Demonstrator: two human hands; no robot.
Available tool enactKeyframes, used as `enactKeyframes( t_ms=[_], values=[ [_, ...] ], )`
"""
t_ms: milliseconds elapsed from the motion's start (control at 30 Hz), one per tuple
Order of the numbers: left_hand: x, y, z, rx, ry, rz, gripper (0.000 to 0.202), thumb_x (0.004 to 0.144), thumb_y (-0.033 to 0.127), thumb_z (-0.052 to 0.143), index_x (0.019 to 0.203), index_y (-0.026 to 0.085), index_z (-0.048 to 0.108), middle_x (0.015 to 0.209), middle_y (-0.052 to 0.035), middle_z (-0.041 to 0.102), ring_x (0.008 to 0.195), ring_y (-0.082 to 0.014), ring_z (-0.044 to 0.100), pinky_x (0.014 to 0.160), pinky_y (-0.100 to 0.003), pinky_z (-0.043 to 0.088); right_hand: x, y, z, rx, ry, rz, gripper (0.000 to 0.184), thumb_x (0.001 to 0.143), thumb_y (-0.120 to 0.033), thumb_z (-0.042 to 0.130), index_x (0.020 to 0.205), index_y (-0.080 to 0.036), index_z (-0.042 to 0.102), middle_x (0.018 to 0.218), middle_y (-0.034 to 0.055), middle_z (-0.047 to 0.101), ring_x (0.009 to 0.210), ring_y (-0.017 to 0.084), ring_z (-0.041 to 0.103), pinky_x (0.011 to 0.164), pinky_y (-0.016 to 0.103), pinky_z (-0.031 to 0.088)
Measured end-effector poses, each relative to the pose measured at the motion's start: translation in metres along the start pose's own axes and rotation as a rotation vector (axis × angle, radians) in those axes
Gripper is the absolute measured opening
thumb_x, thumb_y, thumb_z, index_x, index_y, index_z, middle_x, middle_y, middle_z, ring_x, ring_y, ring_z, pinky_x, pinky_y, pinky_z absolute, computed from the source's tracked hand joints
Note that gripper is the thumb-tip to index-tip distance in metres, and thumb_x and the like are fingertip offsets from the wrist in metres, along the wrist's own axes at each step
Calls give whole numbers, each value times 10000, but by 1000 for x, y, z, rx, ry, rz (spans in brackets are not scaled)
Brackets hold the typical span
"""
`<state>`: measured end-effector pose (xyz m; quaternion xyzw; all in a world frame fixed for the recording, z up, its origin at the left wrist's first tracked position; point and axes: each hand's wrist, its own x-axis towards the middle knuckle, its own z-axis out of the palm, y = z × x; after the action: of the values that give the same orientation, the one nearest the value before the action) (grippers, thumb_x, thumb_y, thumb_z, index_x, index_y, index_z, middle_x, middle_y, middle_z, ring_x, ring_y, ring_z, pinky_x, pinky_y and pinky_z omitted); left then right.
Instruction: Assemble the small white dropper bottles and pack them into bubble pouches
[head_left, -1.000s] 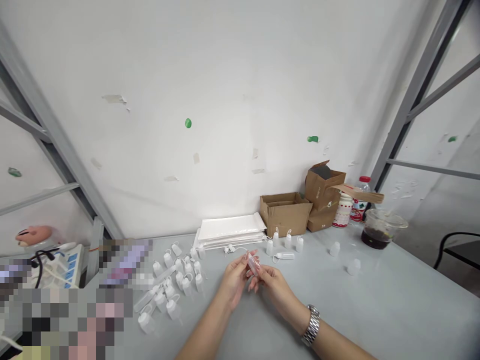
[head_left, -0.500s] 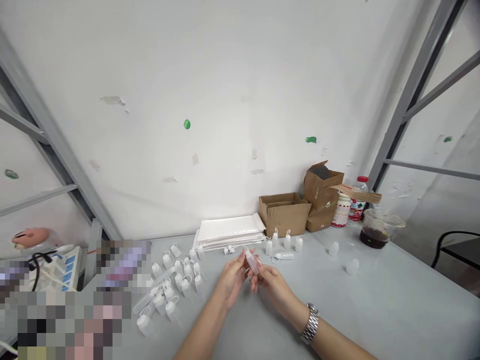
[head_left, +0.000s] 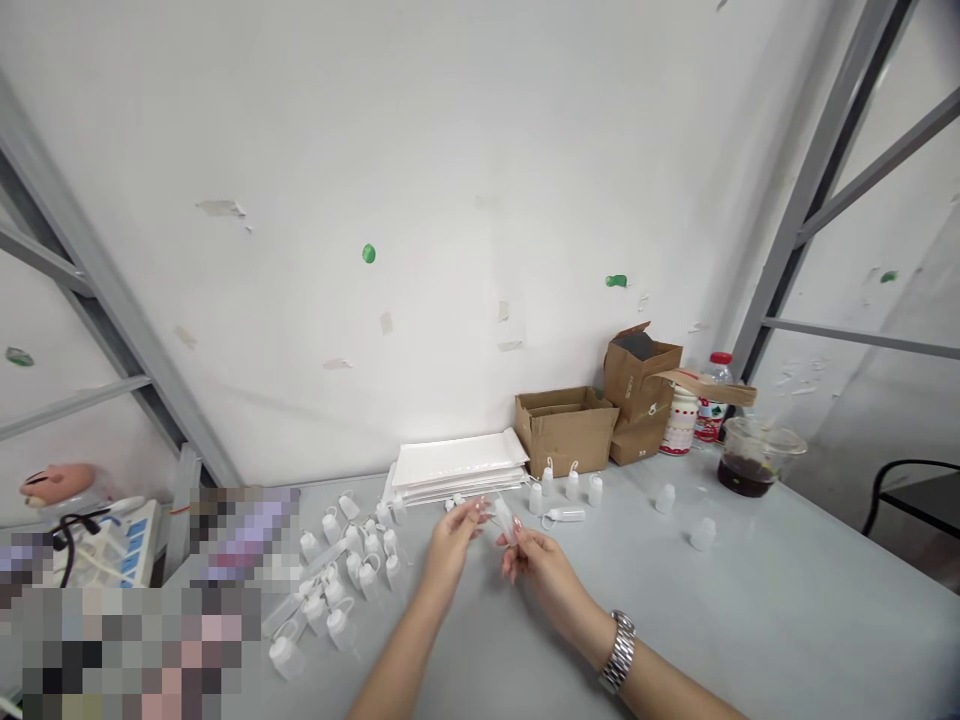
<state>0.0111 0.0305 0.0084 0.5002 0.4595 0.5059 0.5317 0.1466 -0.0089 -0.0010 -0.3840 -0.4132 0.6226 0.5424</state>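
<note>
A small translucent squeeze bottle (head_left: pixel 503 518) is tilted in my right hand (head_left: pixel 546 565), gripped between the thumb and fingers. My left hand (head_left: pixel 450 545) is just left of it, apart from the bottle, with thumb and fingertips pinched together. Whatever may be between those fingertips is too small to make out. Beyond my left hand lie a few small white pieces (head_left: pixel 454 502). A capped bottle (head_left: pixel 568 516) lies on its side right of the hands, and several bottles (head_left: pixel 572 485) stand behind it. Many more capped bottles (head_left: pixel 354 567) crowd the table to the left.
White padded envelopes (head_left: pixel 457 462) are stacked against the wall beside an open cardboard box (head_left: pixel 574 440). Farther right are a brown paper bag (head_left: pixel 645 400), a red-capped bottle (head_left: pixel 718 395) and a plastic bowl of dark liquid (head_left: pixel 750 468). Two small translucent bottles (head_left: pixel 703 534) stand on the right.
My left hand has come off the bottle and moved a little to the left. My right hand keeps the bottle in nearly the same place.
</note>
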Motion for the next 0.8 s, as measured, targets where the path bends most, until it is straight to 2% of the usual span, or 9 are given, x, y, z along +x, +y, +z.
enactKeyframes(
  t_ms=[100,167,233,300,367,467,533,667,800],
  values=[
    [10,-4,-16,384,349,197,331,715,414,495,867,147,619,881,-99,642,763,-200,592,756,-362,449,1,-3,-4,17,118,26,485,668,-617,555,686,-139,632,495,7,560,471,103,452,514,236,336],
    [12,-6,-22,484,438,231,276,710,374,485,819,151,606,860,-101,608,727,-207,568,770,-399,432,1,-5,-6,22,160,43,469,670,-604,566,689,-140,633,494,2,551,470,99,439,509,232,333],
    [13,-8,-24,521,461,240,248,701,355,485,806,163,602,869,-101,587,711,-211,553,781,-426,417,1,-6,-8,21,160,41,449,678,-585,572,705,-141,637,502,-3,546,476,97,435,513,230,337],
    [12,-10,-22,530,456,260,249,697,362,492,814,174,605,885,-98,591,714,-209,557,793,-428,413,1,-6,-8,3,144,23,435,682,-571,576,717,-143,640,511,-7,543,483,97,436,518,229,344],
    [11,-10,-17,429,382,223,288,695,398,504,838,172,610,889,-100,619,731,-208,582,769,-401,432,1,-7,-7,-43,142,8,414,663,-556,603,695,-144,635,529,-7,547,486,97,441,518,230,351],
    [7,-6,-9,71,191,25,386,698,460,516,898,144,612,913,-126,665,782,-215,628,689,-338,466,2,-5,-6,-130,164,-29,387,602,-528,665,649,-147,618,557,-8,561,482,99,456,517,236,370],
    [3,-2,-4,-142,124,-95,396,702,455,539,917,132,618,953,-147,673,830,-217,640,691,-313,472,4,-2,-7,-168,174,-71,383,570,-509,693,672,-148,617,572,-5,575,492,110,474,513,242,384],
    [-5,6,1,-329,133,-184,297,691,355,609,894,141,641,985,-147,676,854,-195,646,741,-288,467,6,6,-7,-221,175,-126,378,554,-467,717,724,-148,604,591,5,594,536,133,504,508,245,400],
    [-4,7,-3,-281,141,-172,297,701,374,583,883,147,641,978,-139,677,853,-198,641,749,-302,459,5,5,-7,-296,207,-162,353,579,-462,702,716,-155,594,591,0,582,528,129,492,522,253,402]
  ],
)
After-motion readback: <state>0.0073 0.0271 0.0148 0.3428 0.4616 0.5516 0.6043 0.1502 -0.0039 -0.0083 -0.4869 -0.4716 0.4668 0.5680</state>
